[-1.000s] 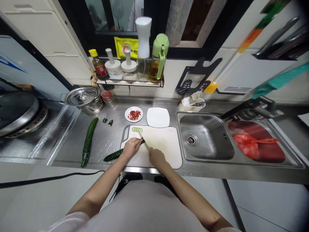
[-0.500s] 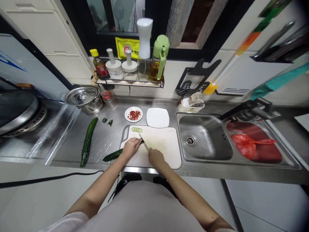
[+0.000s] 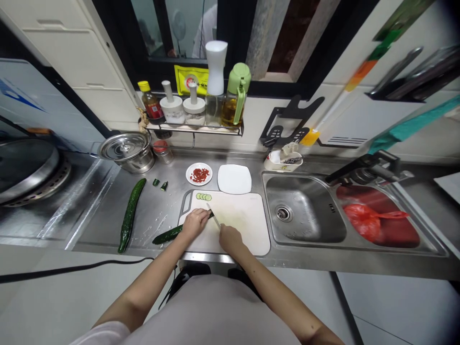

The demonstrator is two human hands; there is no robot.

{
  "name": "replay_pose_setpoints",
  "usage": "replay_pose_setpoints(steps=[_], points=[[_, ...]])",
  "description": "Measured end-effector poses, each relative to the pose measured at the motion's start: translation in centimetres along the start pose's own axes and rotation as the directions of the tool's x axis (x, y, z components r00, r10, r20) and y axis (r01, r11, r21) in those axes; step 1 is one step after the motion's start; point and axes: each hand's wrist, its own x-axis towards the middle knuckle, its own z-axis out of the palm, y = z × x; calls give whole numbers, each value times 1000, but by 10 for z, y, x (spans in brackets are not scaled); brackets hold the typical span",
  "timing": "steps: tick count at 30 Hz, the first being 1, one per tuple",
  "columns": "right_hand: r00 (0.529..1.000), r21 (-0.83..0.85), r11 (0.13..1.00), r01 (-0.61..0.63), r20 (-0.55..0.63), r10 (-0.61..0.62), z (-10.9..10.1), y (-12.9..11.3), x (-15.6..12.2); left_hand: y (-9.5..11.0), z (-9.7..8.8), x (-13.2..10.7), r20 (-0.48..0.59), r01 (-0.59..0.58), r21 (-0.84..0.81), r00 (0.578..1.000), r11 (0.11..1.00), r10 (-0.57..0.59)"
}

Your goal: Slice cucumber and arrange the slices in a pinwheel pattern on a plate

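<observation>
A dark green cucumber point(image 3: 168, 235) lies slanted across the left part of the white cutting board point(image 3: 247, 232), its lower end past the board's edge. My left hand point(image 3: 196, 223) is closed over its upper part. My right hand point(image 3: 230, 238) grips a knife point(image 3: 214, 218), whose narrow blade stands at the cucumber's cut end, just right of my left fingers. The knife's handle is hidden in my fist. Several pale cucumber slices point(image 3: 203, 197) lie overlapping in a row near the board's top left corner.
Behind the board are a plate of chopped red pieces point(image 3: 199, 174) and a white square plate point(image 3: 234, 178). A whole cucumber point(image 3: 131, 215) and cut ends point(image 3: 164, 186) lie left. The sink point(image 3: 305, 208) is right. A lidded pot point(image 3: 126, 152) stands back left, beside the condiment shelf point(image 3: 194, 128).
The camera view has tilted slightly, so the scene sits a little lower. The knife has shifted slightly at the cucumber's end; both hands keep their hold.
</observation>
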Motion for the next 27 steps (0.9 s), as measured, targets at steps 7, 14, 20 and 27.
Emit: replay_pose_setpoints(steps=[7,14,20,27], points=[[1000,15,1000,-5,-22,5,5,1,1,-2,2,-1,0,16,2,1000,1000,-16],[1000,15,1000,-4,-13,4,-2,13,-3,2,-1,-1,-15,75,3,997,997,-75],[994,-119,992,-37,-108,24,-14,35,-13,4,-8,1,-37,221,-90,974,971,-225],[968,-205,978,-39,-252,-14,-21,55,-22,0,-15,10,-82,386,-353,895,852,-439]])
